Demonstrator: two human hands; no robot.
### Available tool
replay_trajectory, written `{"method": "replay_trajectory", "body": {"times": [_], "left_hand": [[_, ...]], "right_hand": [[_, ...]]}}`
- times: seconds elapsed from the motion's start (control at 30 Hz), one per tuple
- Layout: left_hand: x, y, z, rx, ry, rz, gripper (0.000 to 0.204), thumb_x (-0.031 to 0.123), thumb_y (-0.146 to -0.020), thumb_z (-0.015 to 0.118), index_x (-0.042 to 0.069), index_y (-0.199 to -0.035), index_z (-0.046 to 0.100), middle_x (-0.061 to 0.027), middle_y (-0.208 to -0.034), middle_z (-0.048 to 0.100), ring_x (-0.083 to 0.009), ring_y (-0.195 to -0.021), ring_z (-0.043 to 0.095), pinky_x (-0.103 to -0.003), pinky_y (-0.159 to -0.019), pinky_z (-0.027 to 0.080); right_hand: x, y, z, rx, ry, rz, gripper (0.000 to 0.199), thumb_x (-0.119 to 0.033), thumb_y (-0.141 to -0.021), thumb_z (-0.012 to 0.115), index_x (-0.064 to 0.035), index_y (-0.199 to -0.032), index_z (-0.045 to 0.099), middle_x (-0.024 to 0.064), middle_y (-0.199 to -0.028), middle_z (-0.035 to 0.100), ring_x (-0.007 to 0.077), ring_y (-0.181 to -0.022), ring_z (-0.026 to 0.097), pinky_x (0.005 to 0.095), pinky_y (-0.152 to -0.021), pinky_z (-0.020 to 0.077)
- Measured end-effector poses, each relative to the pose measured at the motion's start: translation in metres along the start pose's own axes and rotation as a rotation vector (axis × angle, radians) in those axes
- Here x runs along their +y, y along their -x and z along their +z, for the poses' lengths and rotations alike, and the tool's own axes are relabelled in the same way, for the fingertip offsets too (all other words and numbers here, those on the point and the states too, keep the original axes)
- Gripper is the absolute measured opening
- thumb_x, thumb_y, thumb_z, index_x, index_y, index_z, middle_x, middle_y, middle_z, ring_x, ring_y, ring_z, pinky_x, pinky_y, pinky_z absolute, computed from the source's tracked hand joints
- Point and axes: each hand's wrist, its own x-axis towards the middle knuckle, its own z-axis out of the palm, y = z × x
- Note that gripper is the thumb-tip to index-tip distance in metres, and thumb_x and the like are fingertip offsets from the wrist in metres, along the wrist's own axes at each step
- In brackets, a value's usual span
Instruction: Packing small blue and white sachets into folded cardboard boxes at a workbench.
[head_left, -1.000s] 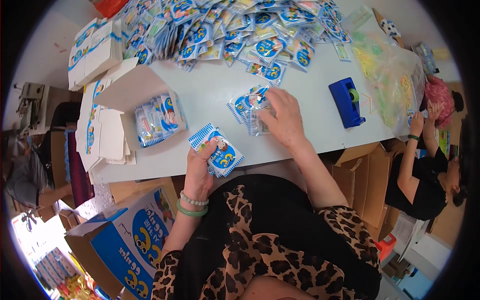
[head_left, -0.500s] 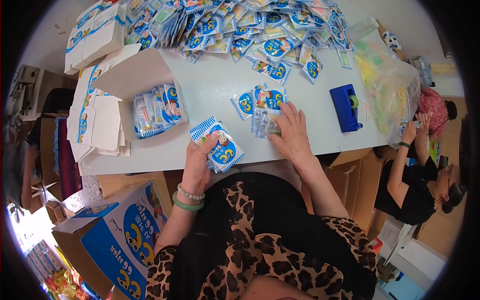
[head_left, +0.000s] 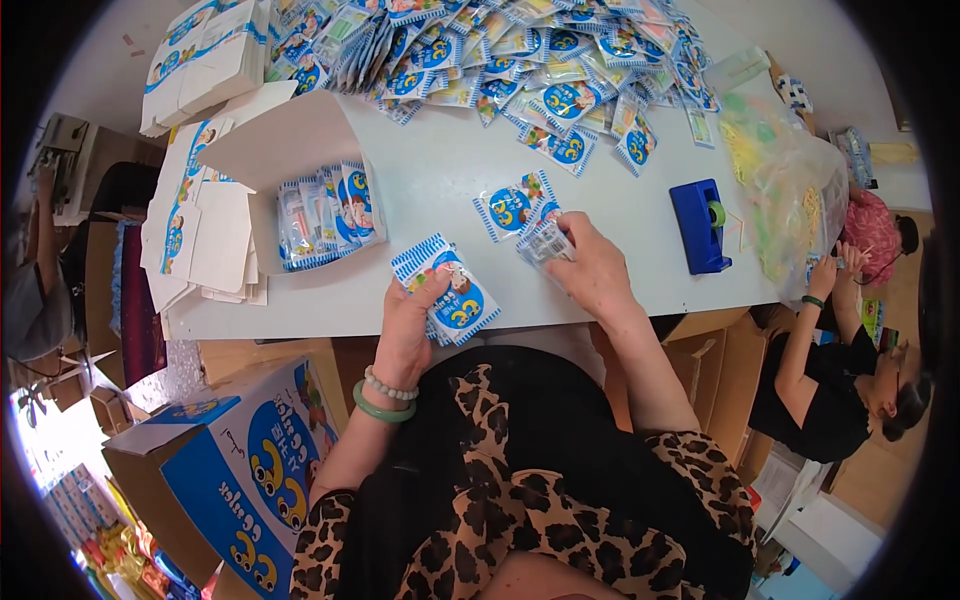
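Fingers [head_left: 582, 228] of right hand [head_left: 602, 277] pinch a packet [head_left: 543, 243].

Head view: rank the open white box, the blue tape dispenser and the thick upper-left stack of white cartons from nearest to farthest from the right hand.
1. Blue tape dispenser: just right of the right hand.
2. Open white box: to its left, past the left hand.
3. Stack of white cartons: farthest, upper left.

Packet heap [head_left: 540, 60] at far side of table [head_left: 430, 180]. Box [head_left: 290, 135] on left, packets [head_left: 325, 215] inside; cartons [head_left: 225, 235] left of box. Loose packets [head_left: 510, 207] mid-table, before heap. Tape dispenser [head_left: 700, 228] right; plastic bag [head_left: 785, 190] farther right.
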Motion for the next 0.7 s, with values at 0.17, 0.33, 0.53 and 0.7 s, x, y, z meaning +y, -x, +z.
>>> {"method": "replay_trajectory", "body": {"times": [0.17, 0.33, 0.53, 0.7], "left_hand": [[-0.001, 0.004, 0.009, -0.046, 0.043, 0.022, 0.026, 0.009, -0.090, 0.063, 0.004, -0.114, 0.056, -0.0063, -0.103, 0.066, -0.0163, -0.092, 0.065, -0.030, -0.081, 0.054], [0.012, 0.010, 0.031, -0.102, 0.297, -0.031, 0.028, 0.008, -0.088, 0.063, 0.001, -0.115, 0.056, -0.0090, -0.107, 0.065, -0.0187, -0.101, 0.063, -0.034, -0.092, 0.050], [-0.001, -0.003, 0.005, -0.038, 0.111, 0.041, 0.033, 0.002, -0.083, 0.067, 0.003, -0.115, 0.057, -0.0072, -0.105, 0.067, -0.0186, -0.092, 0.066, -0.033, -0.082, 0.055], [0.002, -0.005, 0.006, -0.034, 0.089, 0.021, 0.032, 0.001, -0.082, 0.068, 0.003, -0.112, 0.058, -0.0080, -0.102, 0.068, -0.0195, -0.091, 0.067, -0.034, -0.081, 0.056]], "right_hand": [[-0.023, 0.011, 0.021, -0.222, -0.859, -0.139, 0.051, -0.011, -0.071, 0.074, -0.0003, -0.114, 0.049, 0.0126, -0.101, 0.061, 0.0192, -0.092, 0.061, 0.0313, -0.083, 0.0479], [-0.059, 0.015, 0.047, -0.126, -0.599, -0.108, 0.055, -0.016, -0.071, 0.075, 0.0008, -0.117, 0.049, 0.0128, -0.099, 0.060, 0.0211, -0.094, 0.060, 0.0299, -0.083, 0.0468], [-0.018, -0.006, 0.026, 0.344, -0.011, -0.390, 0.035, -0.020, -0.077, 0.069, -0.0018, -0.105, 0.058, 0.0180, -0.117, 0.054, 0.0330, -0.106, 0.055, 0.0390, -0.090, 0.0435], [0.023, -0.021, 0.013, 0.437, 0.339, -0.205, 0.017, -0.014, -0.076, 0.066, -0.0009, -0.086, 0.060, 0.0160, -0.114, 0.058, 0.0360, -0.104, 0.054, 0.0408, -0.091, 0.0422]]}}
